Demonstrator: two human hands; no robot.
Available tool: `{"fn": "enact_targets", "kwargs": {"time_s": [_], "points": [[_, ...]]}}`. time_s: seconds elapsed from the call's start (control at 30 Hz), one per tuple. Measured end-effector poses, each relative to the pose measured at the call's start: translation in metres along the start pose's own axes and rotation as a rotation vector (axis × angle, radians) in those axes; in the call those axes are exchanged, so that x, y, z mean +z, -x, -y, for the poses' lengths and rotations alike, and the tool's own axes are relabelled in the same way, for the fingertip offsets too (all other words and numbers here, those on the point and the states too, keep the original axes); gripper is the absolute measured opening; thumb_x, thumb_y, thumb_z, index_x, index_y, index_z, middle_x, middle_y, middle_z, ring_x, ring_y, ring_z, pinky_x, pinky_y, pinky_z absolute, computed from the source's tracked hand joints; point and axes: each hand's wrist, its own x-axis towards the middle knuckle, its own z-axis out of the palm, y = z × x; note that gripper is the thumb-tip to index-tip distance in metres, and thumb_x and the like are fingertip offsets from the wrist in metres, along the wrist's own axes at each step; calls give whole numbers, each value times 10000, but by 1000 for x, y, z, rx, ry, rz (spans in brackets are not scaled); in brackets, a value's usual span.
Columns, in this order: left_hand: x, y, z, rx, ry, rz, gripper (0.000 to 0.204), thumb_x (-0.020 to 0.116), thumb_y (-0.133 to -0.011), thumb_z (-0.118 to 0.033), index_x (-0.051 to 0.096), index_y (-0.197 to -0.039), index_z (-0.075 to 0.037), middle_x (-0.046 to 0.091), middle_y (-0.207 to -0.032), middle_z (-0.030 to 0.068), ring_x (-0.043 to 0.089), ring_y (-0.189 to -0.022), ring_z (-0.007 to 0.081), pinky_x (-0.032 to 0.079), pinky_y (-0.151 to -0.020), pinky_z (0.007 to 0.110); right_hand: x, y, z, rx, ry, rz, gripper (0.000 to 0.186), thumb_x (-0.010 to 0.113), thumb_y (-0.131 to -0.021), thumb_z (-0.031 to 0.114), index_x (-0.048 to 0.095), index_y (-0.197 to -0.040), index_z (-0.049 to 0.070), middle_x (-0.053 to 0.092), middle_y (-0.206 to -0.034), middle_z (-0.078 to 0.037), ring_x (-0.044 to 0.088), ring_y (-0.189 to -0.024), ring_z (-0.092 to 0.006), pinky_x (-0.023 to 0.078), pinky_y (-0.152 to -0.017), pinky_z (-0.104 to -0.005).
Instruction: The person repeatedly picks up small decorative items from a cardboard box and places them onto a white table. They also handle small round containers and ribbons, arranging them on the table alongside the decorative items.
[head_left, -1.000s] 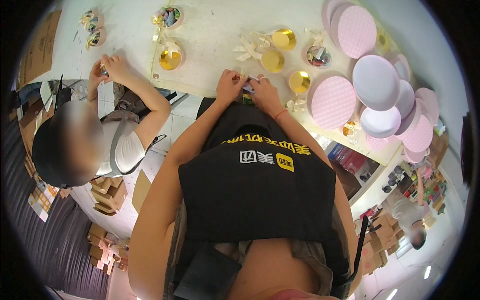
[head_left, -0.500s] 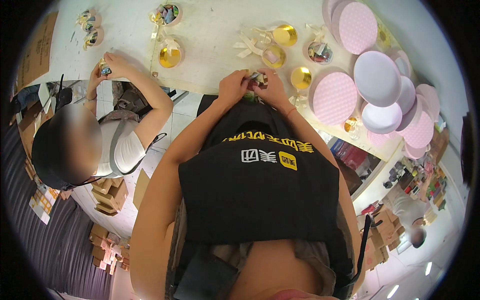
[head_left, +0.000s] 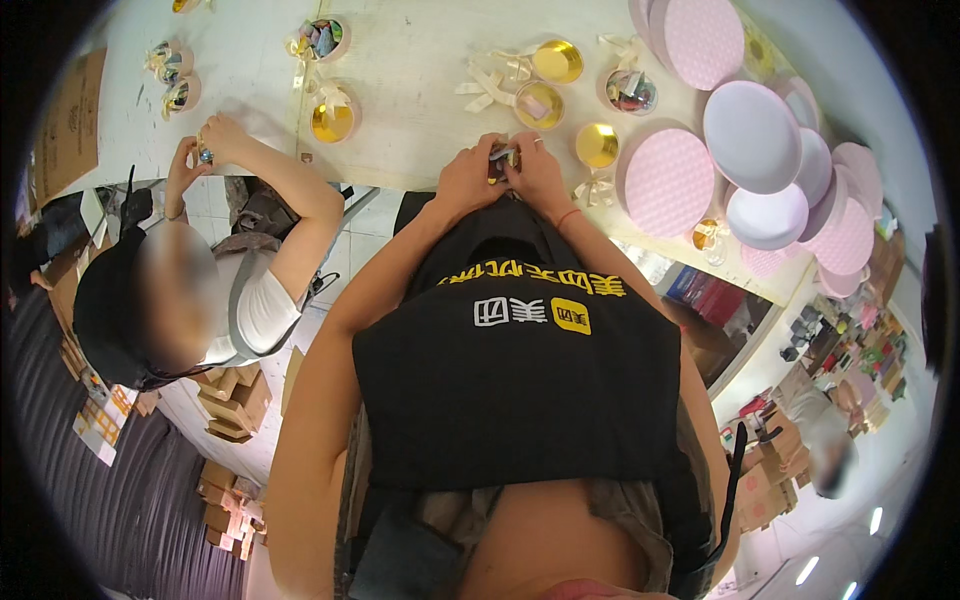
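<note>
At the table's near edge, my left hand (head_left: 468, 180) and my right hand (head_left: 537, 180) are close together with fingers bent inward. Between their fingertips is a small multicoloured thing (head_left: 502, 163), possibly a wrapped packet; the fingers hide most of it. Just beyond my hands stands a small round box (head_left: 540, 104), gold inside, with a cream ribbon and a pale piece in it. Another gold-lined box (head_left: 558, 62) is behind it, and a third gold-lined box (head_left: 597, 146) is to the right of my right hand. Farther right, a round box (head_left: 630, 91) holds small colourful pieces.
Pink and white oval lids or trays (head_left: 670, 182) pile up along the table's right side. Left of my hands are a gold-lined box (head_left: 333, 120) and a filled box (head_left: 324, 39). A co-worker (head_left: 240, 290) at the left handles a small item. Cardboard boxes (head_left: 240, 405) stand on the floor.
My fingers have shifted around the small thing, and a different part of it shows. The table appears slightly higher in view. The co-worker's hands have moved a little.
</note>
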Motion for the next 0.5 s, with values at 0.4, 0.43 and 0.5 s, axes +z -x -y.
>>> {"fn": "enact_targets", "kwargs": {"time_s": [0.4,0.43,0.5], "points": [[10,-11,14,186,-60,-73,411,703,-814,-192,555,-1197,-170,564,-1126,82,642,-943,314,536,-740,429,-22,-75,-50,30,404,20,221,646,-833,180,613,-1006,45,641,-1033,-175,654,-915,-347,534,-757,-444],[10,-13,15,193,-70,-72,407,700,-815,-191,556,-1194,-169,565,-1124,81,642,-941,313,536,-737,428,-19,-83,-53,28,455,30,234,639,-850,202,620,-1025,48,648,-1032,-175,654,-891,-354,531,-738,-449],[9,-14,14,198,-87,-81,398,694,-816,-189,558,-1189,-166,568,-1119,80,642,-939,312,536,-733,426,-17,-87,-47,13,486,34,219,638,-851,201,624,-1012,53,655,-1007,-172,657,-859,-349,532,-726,-450]]}}
